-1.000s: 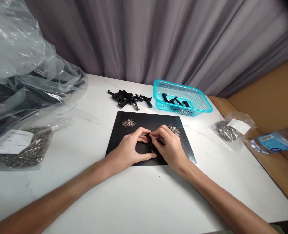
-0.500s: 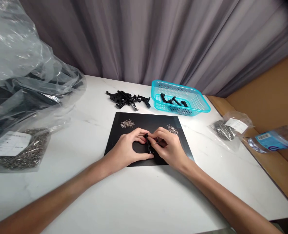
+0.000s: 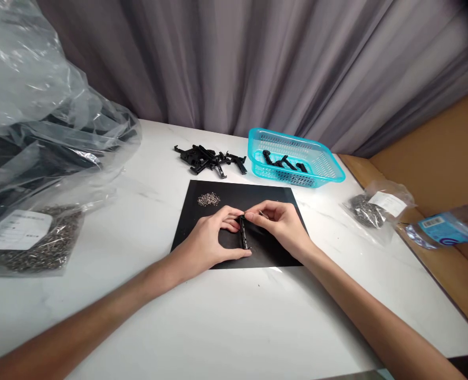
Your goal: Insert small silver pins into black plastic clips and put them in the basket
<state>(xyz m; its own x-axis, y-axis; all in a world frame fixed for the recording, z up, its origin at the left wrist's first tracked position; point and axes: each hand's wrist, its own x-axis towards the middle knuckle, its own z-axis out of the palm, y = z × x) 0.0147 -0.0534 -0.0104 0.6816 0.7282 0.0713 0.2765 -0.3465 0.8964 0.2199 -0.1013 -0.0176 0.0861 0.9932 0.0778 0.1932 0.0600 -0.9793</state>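
My left hand is closed around a narrow black plastic part, its thumb at the near end and its fingers at the far end. The part stands lengthwise over a black mat. My right hand is closed in a pinch, fingertips touching the part's far end. A small metal piece shows between its fingers; its exact shape is too small to tell. A heap of small metal pieces lies on the mat's far left. The mat's far right is mostly hidden behind my right hand.
Behind the mat lie a pile of black plastic parts and a blue basket holding several more. Bags of small metal pieces lie left and right. A large clear bag fills the left; a plastic bottle lies right.
My right hand has turned and flattened, its fingertips now at the part's far end, so more of the part shows. It now covers the right-hand metal heap. My left hand keeps its hold.
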